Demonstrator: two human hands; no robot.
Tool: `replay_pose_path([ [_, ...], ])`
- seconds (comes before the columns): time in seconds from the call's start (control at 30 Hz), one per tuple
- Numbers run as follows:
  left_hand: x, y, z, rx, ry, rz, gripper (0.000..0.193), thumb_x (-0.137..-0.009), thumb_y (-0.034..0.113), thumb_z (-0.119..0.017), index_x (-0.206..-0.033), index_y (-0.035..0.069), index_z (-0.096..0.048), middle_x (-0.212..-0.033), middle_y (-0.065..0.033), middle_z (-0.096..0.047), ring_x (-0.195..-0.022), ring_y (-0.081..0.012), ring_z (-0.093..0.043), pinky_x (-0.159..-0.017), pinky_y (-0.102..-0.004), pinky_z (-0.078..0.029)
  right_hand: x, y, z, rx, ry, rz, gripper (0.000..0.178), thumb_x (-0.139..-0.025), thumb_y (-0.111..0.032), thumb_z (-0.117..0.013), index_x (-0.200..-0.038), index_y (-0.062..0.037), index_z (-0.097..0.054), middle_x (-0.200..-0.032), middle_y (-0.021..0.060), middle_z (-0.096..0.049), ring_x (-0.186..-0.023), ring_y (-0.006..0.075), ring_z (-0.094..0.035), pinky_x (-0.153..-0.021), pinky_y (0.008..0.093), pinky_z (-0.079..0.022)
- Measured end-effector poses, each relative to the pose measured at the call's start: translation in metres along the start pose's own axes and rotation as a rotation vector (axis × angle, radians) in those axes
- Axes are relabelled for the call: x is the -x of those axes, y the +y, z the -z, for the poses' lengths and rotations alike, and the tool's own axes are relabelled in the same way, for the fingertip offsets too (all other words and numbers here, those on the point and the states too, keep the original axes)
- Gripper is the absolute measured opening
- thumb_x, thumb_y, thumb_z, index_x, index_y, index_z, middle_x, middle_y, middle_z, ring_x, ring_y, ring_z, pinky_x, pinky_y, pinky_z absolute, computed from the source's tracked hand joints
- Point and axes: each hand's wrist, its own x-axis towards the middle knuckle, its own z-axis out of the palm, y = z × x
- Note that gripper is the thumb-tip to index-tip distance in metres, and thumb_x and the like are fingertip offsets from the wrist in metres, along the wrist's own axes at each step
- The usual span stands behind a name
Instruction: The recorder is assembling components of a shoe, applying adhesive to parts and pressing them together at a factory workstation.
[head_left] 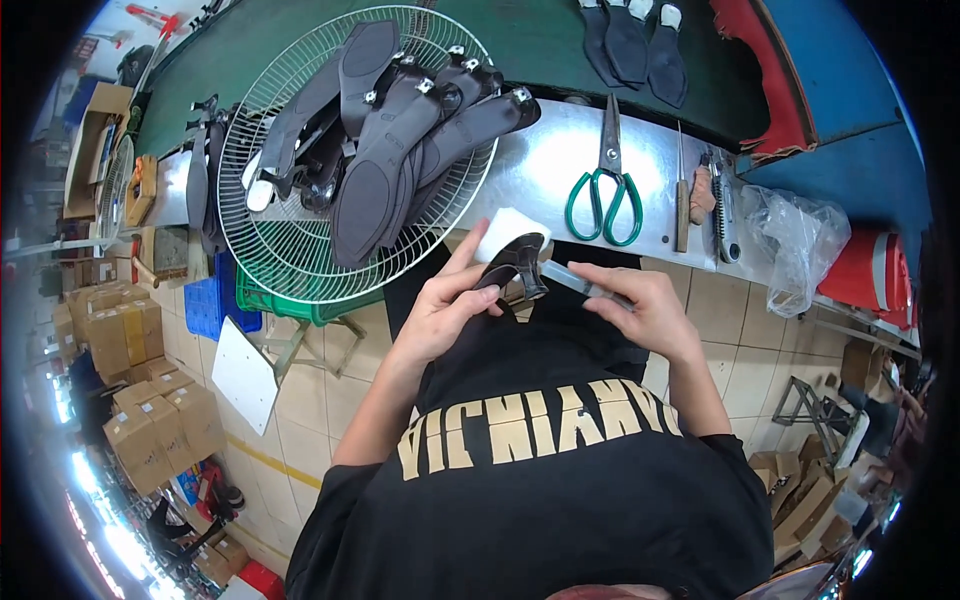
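My left hand [445, 310] is closed around a black sandal upper part [517, 262] with a white piece [512, 232] wrapped at its end, held in front of my chest by the bench edge. In my right hand [652, 308] a flat, silvery blade-like tool [568, 279] is pinched between thumb and fingers, its tip close to the sandal; whether they touch I cannot tell. A round white wire basket [232, 180], just beyond my left hand, holds a pile of dark sandals [385, 165] with shiny buckles. Green-handled scissors [608, 195] lie on the metal bench top.
Right of the scissors lie a wooden-handled awl [682, 215], a cutter knife [727, 225] and a clear plastic bag [797, 245]. More dark sandals [630, 45] rest on the green surface [545, 50]. A green crate [320, 308] stands under the basket; cardboard boxes [160, 430] fill the left floor.
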Motion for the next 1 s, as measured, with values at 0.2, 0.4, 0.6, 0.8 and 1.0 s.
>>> replay_pose_path([
  [0.2, 0.009, -0.001, 0.006, 0.057, -0.062, 0.224, 0.034, -0.090, 0.009, -0.064, -0.122, -0.003, -0.065, -0.126, -0.0089, -0.049, -0.090, -0.0126, -0.059, -0.076, -0.0255, -0.050, -0.007, 0.012, -0.008, -0.085, -0.163, 0.078, 0.045, -0.083, -0.014, -0.072, -0.127, -0.0137, -0.064, -0.080, 0.0083, -0.066, -0.068, 0.0217, -0.061, -0.064, 0.0322, -0.048],
  [0.4, 0.018, -0.001, 0.012, -0.028, -0.025, 0.276, 0.027, -0.090, 0.011, -0.066, -0.114, -0.001, -0.069, -0.111, -0.0072, -0.054, -0.084, -0.0128, -0.057, -0.072, -0.0253, -0.049, -0.008, 0.007, -0.003, -0.239, -0.298, 0.025, 0.044, -0.083, -0.010, -0.071, -0.127, -0.0098, -0.064, -0.081, 0.0085, -0.064, -0.068, 0.0161, -0.058, -0.065, 0.0287, -0.046],
  [0.6, 0.025, 0.004, 0.020, -0.512, 0.066, 0.024, 0.029, -0.082, 0.016, -0.070, -0.109, 0.008, -0.072, -0.110, -0.0125, -0.058, -0.099, -0.0263, -0.061, -0.088, -0.0356, -0.049, 0.015, 0.017, 0.048, -0.368, -0.235, -0.221, 0.038, -0.089, -0.007, -0.066, -0.127, -0.0060, -0.065, -0.098, -0.0004, -0.068, -0.078, 0.0058, -0.056, -0.068, 0.0221, -0.046],
  [0.8, 0.029, 0.021, 0.000, -0.820, 0.077, 0.011, 0.026, -0.073, 0.018, -0.072, -0.099, 0.014, -0.075, -0.109, -0.0145, -0.060, -0.095, -0.0325, -0.064, -0.083, -0.0390, -0.053, -0.005, -0.045, 0.050, -0.082, -0.137, 0.020, 0.034, -0.085, -0.005, -0.067, -0.119, -0.0068, -0.069, -0.086, 0.0067, -0.070, -0.070, 0.0096, -0.061, -0.062, 0.0233, -0.046],
  [1.0, 0.026, 0.031, -0.007, -0.964, 0.075, 0.017, 0.025, -0.072, 0.015, -0.073, -0.096, 0.010, -0.075, -0.104, -0.0128, -0.061, -0.089, -0.0307, -0.065, -0.078, -0.0380, -0.053, -0.020, -0.068, 0.026, 0.134, -0.179, 0.214, 0.033, -0.080, -0.003, -0.068, -0.111, -0.0100, -0.072, -0.070, 0.0060, -0.065, -0.062, 0.0201, -0.063, -0.057, 0.0305, -0.049],
])
